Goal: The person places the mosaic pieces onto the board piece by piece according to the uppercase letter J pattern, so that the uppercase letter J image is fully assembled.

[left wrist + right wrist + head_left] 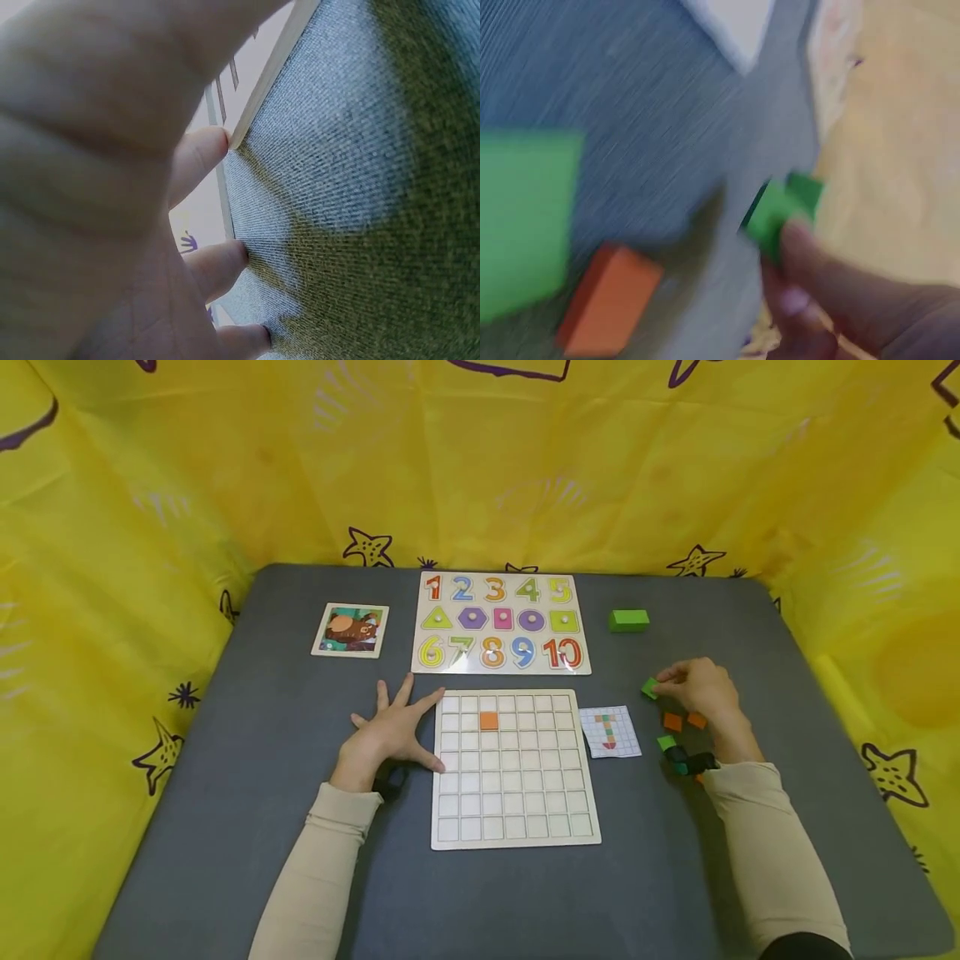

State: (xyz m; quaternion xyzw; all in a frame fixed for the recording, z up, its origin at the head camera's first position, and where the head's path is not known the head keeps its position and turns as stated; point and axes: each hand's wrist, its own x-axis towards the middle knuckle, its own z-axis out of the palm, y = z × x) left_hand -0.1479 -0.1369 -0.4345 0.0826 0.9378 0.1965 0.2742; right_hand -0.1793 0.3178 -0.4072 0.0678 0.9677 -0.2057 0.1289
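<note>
While my right hand [703,687] pinches green cube [649,688] near orange cubes [672,722], left hand [388,727], spread, touches board [517,793] at left edge; fingertip hold, perhaps shallow (wrist view blurred), could drop cube; thumb push could skew board.

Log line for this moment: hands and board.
left hand: fingers spread, touching grid board | right hand: pinching green cube | on grid board: one orange tile
</note>
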